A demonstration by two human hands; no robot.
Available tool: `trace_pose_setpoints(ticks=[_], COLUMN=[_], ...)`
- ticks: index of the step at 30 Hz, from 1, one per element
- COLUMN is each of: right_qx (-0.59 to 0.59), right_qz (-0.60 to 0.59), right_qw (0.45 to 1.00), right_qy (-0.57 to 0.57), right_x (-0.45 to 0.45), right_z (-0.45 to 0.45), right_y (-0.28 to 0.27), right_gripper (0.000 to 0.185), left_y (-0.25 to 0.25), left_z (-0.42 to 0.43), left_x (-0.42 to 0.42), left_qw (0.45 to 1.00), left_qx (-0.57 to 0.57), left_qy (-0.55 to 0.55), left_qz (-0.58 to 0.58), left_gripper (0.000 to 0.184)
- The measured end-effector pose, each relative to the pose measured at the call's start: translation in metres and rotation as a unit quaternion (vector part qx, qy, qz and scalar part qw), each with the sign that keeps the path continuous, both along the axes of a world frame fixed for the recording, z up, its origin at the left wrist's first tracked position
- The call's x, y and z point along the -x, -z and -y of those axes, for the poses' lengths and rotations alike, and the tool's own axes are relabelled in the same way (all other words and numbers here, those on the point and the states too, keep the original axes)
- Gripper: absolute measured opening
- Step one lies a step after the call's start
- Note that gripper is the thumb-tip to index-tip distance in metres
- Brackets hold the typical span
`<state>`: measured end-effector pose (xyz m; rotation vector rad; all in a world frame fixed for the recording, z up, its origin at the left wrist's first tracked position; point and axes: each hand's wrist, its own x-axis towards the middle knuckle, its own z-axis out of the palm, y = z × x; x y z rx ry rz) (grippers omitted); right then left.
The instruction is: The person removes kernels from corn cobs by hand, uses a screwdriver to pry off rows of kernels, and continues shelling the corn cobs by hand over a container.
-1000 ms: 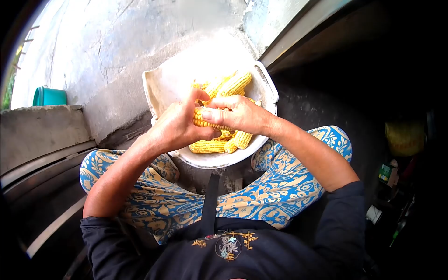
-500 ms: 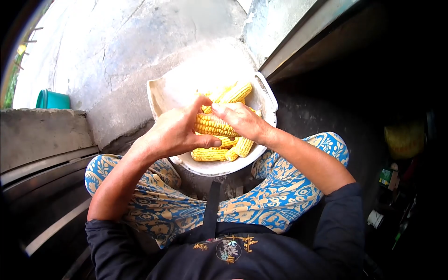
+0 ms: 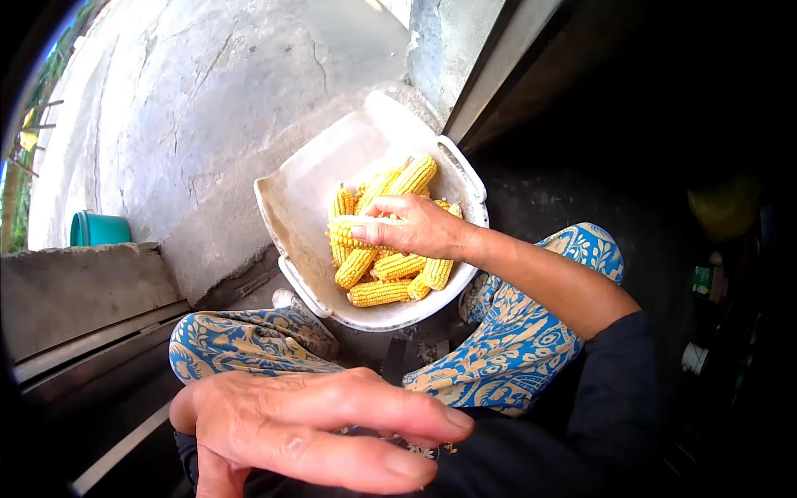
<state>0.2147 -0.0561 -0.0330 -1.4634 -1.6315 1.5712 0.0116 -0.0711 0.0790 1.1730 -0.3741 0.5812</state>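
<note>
My right hand (image 3: 423,227) is over the white basin (image 3: 303,187), its fingers closed around a yellow corn cob (image 3: 342,231). Several more corn cobs (image 3: 380,292) lie piled in the basin, right below that hand. Close to the camera, above my lap, my left hand (image 3: 320,419) is raised with its fingers stretched out and nothing in them; part of it runs past the bottom edge of the view. The basin stands on the floor between my knees and has handles on its sides.
A teal bucket (image 3: 101,228) stands on the cracked concrete ground at the upper left, behind a low concrete ledge (image 3: 87,286). A door frame (image 3: 498,70) rises beyond the basin at the right. Dim items, including a yellow bag (image 3: 724,209), are in the dark right side.
My left hand has let go of the corn cob and come back toward the camera. The right hand keeps the cob, now slightly further left and lower. The view has shifted.
</note>
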Motion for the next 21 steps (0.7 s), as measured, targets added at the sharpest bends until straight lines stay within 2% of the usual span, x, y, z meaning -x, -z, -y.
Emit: trace_pose_setpoints(ticks=[3, 5, 6, 7, 9, 11, 13, 16, 17, 19, 21], right_qx=[0.009, 0.016, 0.023, 0.028, 0.016, 0.018, 0.048, 0.028, 0.028, 0.022, 0.016], right_qz=[0.021, 0.026, 0.03, 0.027, 0.017, 0.015, 0.002, 0.001, -0.007, -0.007, -0.009], right_qw=[1.0, 0.999, 0.999, 0.999, 1.0, 1.0, 0.999, 1.0, 1.0, 1.0, 1.0], right_qy=[-0.019, -0.025, -0.029, -0.033, -0.017, -0.018, 0.005, 0.006, 0.007, 0.009, 0.007], right_x=[0.001, 0.001, 0.002, 0.003, 0.004, 0.006, 0.006, 0.006, 0.006, 0.006, 0.007], right_z=[-0.001, -0.001, 0.0, 0.001, 0.002, 0.003, 0.001, 0.001, 0.001, 0.003, 0.003], right_y=[0.002, 0.003, 0.004, 0.006, 0.009, 0.006, 0.005, 0.01, 0.01, 0.012, 0.013], right_gripper=[0.057, 0.058, 0.058, 0.058, 0.044, 0.045, 0.061, 0.062, 0.062, 0.061, 0.061], left_y=[-0.028, -0.028, -0.022, -0.029, -0.047, -0.032, -0.03, -0.033, -0.022, -0.011, -0.009], left_z=[0.021, 0.023, 0.022, 0.039, 0.068, 0.067, 0.063, 0.059, 0.05, 0.047, 0.05], left_x=[-0.014, -0.01, -0.003, -0.005, -0.011, -0.017, -0.027, -0.023, -0.022, -0.025, -0.03], left_qw=[0.988, 0.979, 0.986, 0.971, 0.918, 0.926, 0.919, 0.903, 0.934, 0.956, 0.943], left_qx=[0.109, 0.147, 0.133, 0.188, 0.292, 0.255, 0.23, 0.287, 0.212, 0.138, 0.084], left_qy=[-0.083, -0.113, -0.073, -0.139, -0.27, -0.25, -0.254, -0.267, -0.223, -0.178, -0.238], left_qz=[0.067, 0.089, 0.076, 0.056, 0.008, 0.119, 0.193, 0.176, 0.182, 0.187, 0.218], left_gripper=[0.067, 0.058, 0.059, 0.055, 0.048, 0.041, 0.038, 0.041, 0.045, 0.05, 0.057])
